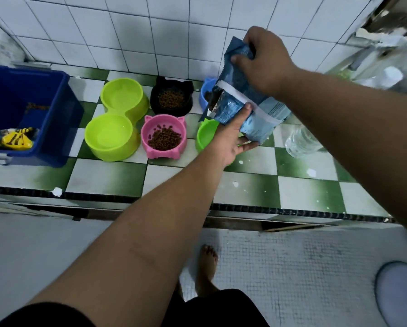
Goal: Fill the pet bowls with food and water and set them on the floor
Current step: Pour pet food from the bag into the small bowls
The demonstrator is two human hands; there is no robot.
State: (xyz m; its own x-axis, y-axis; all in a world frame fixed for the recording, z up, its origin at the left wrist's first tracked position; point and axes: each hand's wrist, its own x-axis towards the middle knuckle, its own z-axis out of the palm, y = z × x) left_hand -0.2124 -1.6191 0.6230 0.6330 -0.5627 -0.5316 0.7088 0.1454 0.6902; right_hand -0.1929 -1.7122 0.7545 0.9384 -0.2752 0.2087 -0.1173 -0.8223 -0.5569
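Note:
A blue pet-food bag (pixel 242 100) is tilted mouth-down over a blue bowl (pixel 206 92) on the green-and-white checkered counter (pixel 249 185). My right hand (pixel 263 60) grips the bag's upper end. My left hand (pixel 230 138) holds its lower side from beneath. A pink cat-eared bowl (pixel 164 136) and a black cat-eared bowl (pixel 171 98) hold kibble. The lime double bowl (pixel 117 119) appears to hold water. Part of a green bowl (pixel 206 135) shows under my left hand.
A dark blue plastic bin (pixel 30 114) with food packets stands at the counter's left. A clear water bottle (pixel 301 141) lies on the right. White tiled wall behind. Below the counter edge are a mosaic floor, my bare foot (pixel 207 267) and a pale round object (pixel 403 293).

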